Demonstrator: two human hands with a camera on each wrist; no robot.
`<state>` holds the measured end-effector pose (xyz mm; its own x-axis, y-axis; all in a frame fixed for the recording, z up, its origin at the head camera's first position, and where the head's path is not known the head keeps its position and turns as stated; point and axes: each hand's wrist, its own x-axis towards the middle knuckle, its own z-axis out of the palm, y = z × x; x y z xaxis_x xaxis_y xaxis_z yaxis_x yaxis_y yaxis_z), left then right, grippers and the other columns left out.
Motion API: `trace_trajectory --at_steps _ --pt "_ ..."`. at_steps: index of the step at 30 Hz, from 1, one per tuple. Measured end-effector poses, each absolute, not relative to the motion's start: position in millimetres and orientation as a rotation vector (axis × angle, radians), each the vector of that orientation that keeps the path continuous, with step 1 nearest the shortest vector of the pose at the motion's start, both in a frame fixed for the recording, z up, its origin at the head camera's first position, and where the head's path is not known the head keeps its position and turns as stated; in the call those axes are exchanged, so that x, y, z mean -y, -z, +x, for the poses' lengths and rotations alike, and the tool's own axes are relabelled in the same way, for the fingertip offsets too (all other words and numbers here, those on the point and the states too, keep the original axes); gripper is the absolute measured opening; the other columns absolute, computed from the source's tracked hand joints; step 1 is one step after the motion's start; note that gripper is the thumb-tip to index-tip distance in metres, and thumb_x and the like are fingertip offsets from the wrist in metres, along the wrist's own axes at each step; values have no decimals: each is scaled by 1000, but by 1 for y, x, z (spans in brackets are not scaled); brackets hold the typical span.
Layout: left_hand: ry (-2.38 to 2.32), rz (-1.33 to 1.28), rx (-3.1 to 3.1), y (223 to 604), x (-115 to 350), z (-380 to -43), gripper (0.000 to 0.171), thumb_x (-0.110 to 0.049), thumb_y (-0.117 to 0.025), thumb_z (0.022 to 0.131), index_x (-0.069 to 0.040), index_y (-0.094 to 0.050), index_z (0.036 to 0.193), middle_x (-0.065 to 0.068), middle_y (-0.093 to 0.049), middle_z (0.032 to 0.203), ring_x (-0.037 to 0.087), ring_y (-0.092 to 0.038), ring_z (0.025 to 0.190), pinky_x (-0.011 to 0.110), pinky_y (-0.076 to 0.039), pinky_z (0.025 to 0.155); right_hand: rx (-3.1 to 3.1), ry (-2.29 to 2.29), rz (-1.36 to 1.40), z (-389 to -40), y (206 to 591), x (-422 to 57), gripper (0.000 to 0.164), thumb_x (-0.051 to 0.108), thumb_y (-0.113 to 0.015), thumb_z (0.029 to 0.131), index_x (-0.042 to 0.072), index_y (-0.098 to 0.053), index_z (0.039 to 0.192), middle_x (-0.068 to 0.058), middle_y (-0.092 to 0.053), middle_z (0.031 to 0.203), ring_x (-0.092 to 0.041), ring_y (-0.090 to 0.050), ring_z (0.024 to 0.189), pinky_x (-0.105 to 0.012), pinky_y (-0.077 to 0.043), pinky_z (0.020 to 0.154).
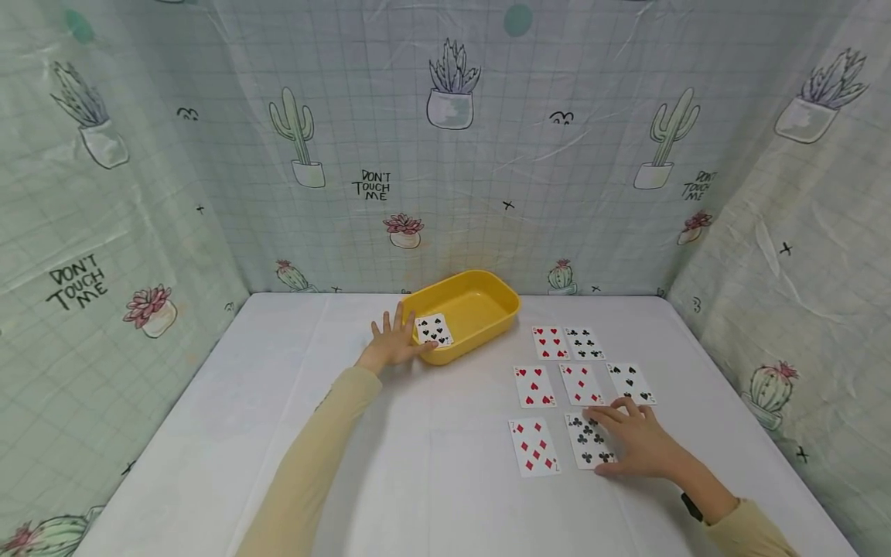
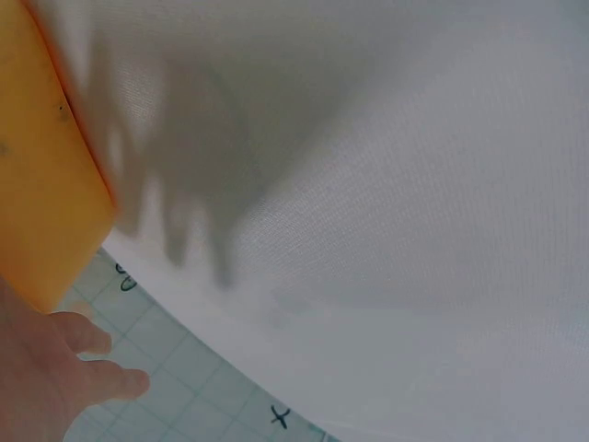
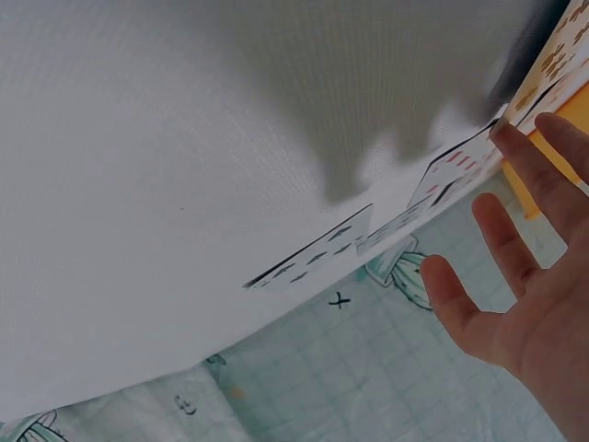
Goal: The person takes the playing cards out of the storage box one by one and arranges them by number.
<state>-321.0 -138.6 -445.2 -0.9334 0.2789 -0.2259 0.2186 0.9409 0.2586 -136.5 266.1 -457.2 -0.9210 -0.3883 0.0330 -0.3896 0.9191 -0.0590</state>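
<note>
My left hand (image 1: 393, 342) is spread wide at the left end of a yellow tray (image 1: 480, 338), thumb beside its near rim. A spade card (image 1: 433, 330) lies face up inside the tray by that hand. In the left wrist view, fingers (image 2: 97, 379) point away beside the tray's wall. My right hand (image 1: 638, 442) spans the seven of clubs (image 1: 588, 442), fingers at its top edge and thumb at its lower corner. Dark shadow lies beside this card (image 3: 552, 69) in the right wrist view; the thumb is hidden there.
Face-up cards lie around the right hand: seven of diamonds (image 1: 534, 447), five of hearts (image 1: 534, 387), five of diamonds (image 1: 581, 384), a black five (image 1: 631, 384), six of hearts (image 1: 550, 343) and six of clubs (image 1: 585, 344). Printed cloth (image 1: 487, 232) hangs behind the white table (image 1: 431, 495).
</note>
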Motion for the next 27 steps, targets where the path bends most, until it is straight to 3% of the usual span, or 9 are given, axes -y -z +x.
trace_trajectory --at_steps 12,27 --pt "-371 383 -2839 441 139 -319 90 -65 -37 83 -11 -1 145 16 21 147 47 8 133 65 2 102 3051 -120 624 -137 451 -267 82 54 -75 55 17 -52 124 3 -55 121 -20 -39 105 -49 -30 83" --pt "-364 374 -2834 440 139 -319 90 -65 -37 83 -11 0 145 15 20 148 46 9 133 64 2 103 2944 -134 761 -161 436 -260 77 51 -72 63 16 -49 127 0 -55 120 -23 -41 107 -51 -34 82"
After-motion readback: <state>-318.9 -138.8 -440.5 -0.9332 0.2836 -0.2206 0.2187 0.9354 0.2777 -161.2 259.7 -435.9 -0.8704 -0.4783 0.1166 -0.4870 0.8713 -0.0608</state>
